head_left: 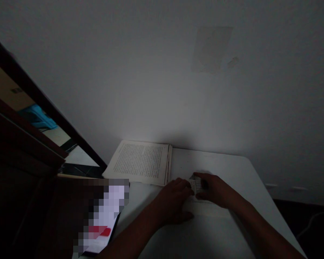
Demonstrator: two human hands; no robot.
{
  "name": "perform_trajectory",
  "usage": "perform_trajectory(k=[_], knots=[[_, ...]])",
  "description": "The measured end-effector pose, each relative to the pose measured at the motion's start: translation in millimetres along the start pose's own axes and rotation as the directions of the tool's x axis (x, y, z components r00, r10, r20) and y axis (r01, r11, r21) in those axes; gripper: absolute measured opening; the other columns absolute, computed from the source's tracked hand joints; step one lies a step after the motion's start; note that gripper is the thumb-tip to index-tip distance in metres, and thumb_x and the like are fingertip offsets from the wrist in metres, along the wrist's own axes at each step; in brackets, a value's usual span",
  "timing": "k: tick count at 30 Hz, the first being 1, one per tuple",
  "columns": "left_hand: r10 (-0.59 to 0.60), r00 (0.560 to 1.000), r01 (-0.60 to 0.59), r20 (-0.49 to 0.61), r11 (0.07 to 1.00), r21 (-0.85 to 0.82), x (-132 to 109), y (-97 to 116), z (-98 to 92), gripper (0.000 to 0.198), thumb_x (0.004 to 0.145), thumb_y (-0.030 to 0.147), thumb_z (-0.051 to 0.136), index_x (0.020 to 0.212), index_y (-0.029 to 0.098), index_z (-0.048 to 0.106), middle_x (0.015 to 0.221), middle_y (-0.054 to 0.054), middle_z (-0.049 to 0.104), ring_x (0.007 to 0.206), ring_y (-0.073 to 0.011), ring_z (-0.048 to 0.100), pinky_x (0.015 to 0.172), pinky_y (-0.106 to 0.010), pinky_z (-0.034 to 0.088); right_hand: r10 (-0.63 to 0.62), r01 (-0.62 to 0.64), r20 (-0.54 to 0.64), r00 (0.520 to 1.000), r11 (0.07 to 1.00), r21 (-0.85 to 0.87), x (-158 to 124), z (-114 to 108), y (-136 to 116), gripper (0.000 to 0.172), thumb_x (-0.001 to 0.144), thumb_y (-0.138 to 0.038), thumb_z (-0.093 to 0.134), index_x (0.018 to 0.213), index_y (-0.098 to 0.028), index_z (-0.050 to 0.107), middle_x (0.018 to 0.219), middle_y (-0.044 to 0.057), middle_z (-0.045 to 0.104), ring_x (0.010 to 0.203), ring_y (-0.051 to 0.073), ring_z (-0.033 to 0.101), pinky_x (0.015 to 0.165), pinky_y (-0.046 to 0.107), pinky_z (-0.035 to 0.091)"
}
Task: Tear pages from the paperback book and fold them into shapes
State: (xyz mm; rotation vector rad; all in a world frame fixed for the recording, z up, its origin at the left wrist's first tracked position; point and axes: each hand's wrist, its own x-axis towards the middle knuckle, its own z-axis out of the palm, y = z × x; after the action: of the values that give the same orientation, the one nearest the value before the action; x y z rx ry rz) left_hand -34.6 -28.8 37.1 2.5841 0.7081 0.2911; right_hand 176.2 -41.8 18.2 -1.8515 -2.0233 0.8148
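A small piece of printed paper [196,185], seemingly folded, lies on the white table between my hands; much of it is covered by fingers. My left hand [176,199] presses its curled fingertips onto the left side of the paper, the thumb resting lower down near the tabletop. From the right, my right hand [214,189] grips the paper, with the index finger at its far edge and the thumb at the near one. Dim light blurs the exact finger contact.
A stack of printed pages [140,162] lies at the table's back left. A phone [102,241] with a lit, pixelated screen is at the left edge by my left forearm. The white table [218,158] stands against a grey wall [140,72]. A dark-framed mirror [47,97] leans at left.
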Motion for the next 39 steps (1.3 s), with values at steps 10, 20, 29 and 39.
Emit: perform_trajectory(k=[10, 20, 29, 39], knots=[[-0.014, 1.000, 0.013, -0.026, 0.999, -0.049, 2.3, -5.7, 11.8, 0.055, 0.060, 0.037, 0.077, 0.107, 0.020, 0.055, 0.112, -0.006, 0.054, 0.104, -0.0246, 0.046, 0.091, -0.038, 0.038, -0.053, 0.052, 0.007, 0.999, 0.998, 0.046, -9.7, -4.3, -7.6, 0.060, 0.067, -0.022, 0.066, 0.126, -0.021, 0.051, 0.095, 0.005, 0.066, 0.082, 0.020, 0.061, 0.077, 0.031, 0.046], [0.008, 0.998, -0.013, -0.062, 0.997, -0.073, -0.8, -10.6, 15.7, 0.046, 0.062, 0.038, 0.075, 0.103, 0.021, 0.059, 0.117, -0.008, 0.053, 0.108, -0.0261, 0.045, 0.094, -0.040, 0.036, -0.162, 0.162, 0.028, 0.986, 0.987, -0.012, -49.6, -4.3, 1.7, 0.058, 0.064, -0.037, 0.073, 0.119, -0.024, 0.057, 0.123, 0.008, 0.056, 0.114, 0.027, 0.048, 0.099, 0.039, 0.035], [0.014, 0.993, -0.024, -0.120, 0.996, -0.085, -5.1, -14.0, 21.6, 0.041, 0.065, 0.038, 0.073, 0.100, 0.020, 0.061, 0.116, -0.007, 0.055, 0.109, -0.0251, 0.045, 0.094, -0.040, 0.035, -0.263, 0.260, -0.037, 0.964, 0.962, -0.080, -57.5, 7.1, 8.7, 0.043, 0.072, -0.039, 0.068, 0.112, -0.024, 0.061, 0.119, 0.008, 0.056, 0.114, 0.026, 0.046, 0.099, 0.038, 0.036], [-0.015, 0.988, -0.006, -0.155, 0.991, -0.131, -5.7, -14.9, 22.7, 0.035, 0.065, 0.032, 0.072, 0.097, 0.021, 0.063, 0.115, -0.007, 0.056, 0.107, -0.0244, 0.047, 0.092, -0.040, 0.037, -0.285, 0.280, -0.046, 0.958, 0.956, -0.092, -58.4, 6.8, 7.2, 0.031, 0.075, -0.037, 0.065, 0.104, -0.025, 0.064, 0.116, 0.008, 0.055, 0.112, 0.026, 0.046, 0.097, 0.040, 0.037]])
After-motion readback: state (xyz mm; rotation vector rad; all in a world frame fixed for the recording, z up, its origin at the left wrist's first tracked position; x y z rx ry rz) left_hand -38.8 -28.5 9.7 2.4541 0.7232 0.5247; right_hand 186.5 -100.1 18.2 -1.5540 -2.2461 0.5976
